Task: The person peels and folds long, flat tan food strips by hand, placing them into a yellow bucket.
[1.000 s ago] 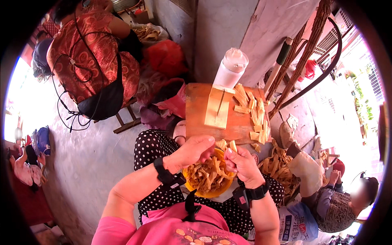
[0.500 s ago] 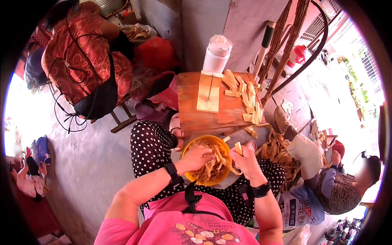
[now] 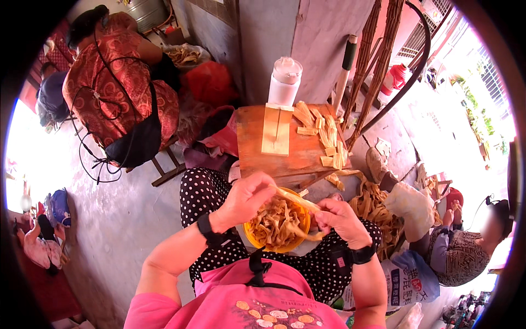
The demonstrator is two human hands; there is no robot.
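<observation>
Both my hands grip a long, pale tan dried strip [image 3: 297, 199] stretched across a yellow bowl [image 3: 276, 227] of similar crumpled pieces between my knees. My left hand [image 3: 249, 197] pinches one end at the upper left, and my right hand [image 3: 338, 219] holds it at the right, its tail hanging toward the bowl. Just beyond, a wooden board [image 3: 255, 164] bears a pale wooden block [image 3: 275, 129] with a dark line down its middle, a white lidded bottle [image 3: 285, 82] and several short folded tan pieces [image 3: 320, 131].
A person [image 3: 118, 93] in a red patterned top sits left, others [image 3: 457, 255] at right and far left. Loose tan strips [image 3: 372, 208] heap right of my knee. A pillar [image 3: 323, 60], upright poles [image 3: 372, 77] and a long-handled tool [image 3: 345, 71] stand behind the board.
My left hand has risen out of the bowl with the strip, now pulled out crosswise between both hands. My right hand has moved slightly right and down.
</observation>
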